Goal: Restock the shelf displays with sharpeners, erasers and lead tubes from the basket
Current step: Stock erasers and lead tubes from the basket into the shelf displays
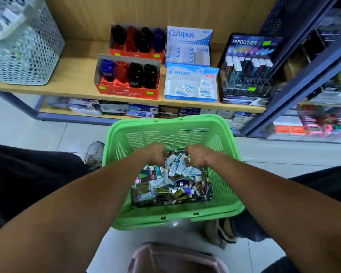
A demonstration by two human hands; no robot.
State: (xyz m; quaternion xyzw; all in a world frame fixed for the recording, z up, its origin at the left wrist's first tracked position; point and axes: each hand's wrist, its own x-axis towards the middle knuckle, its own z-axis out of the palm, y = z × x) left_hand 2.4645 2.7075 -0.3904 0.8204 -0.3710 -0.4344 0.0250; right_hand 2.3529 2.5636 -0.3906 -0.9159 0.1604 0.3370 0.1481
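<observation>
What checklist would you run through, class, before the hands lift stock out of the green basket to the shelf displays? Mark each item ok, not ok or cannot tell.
1. Both hands in the basket: left hand and right hand are down among the packets: ok.
2. Firm grip on items: fingers are curled into the pile, but what they hold is hidden: cannot tell.
3. Stock left in the green basket: plenty: ok.
4. Room in the Pilot eraser box: mostly bare floor: ok.
5. Room in the front Faber-Castell sharpener box: slots look filled: not ok.
6. Room in the Hi-Polymer lead display: too blurred: cannot tell.
</observation>
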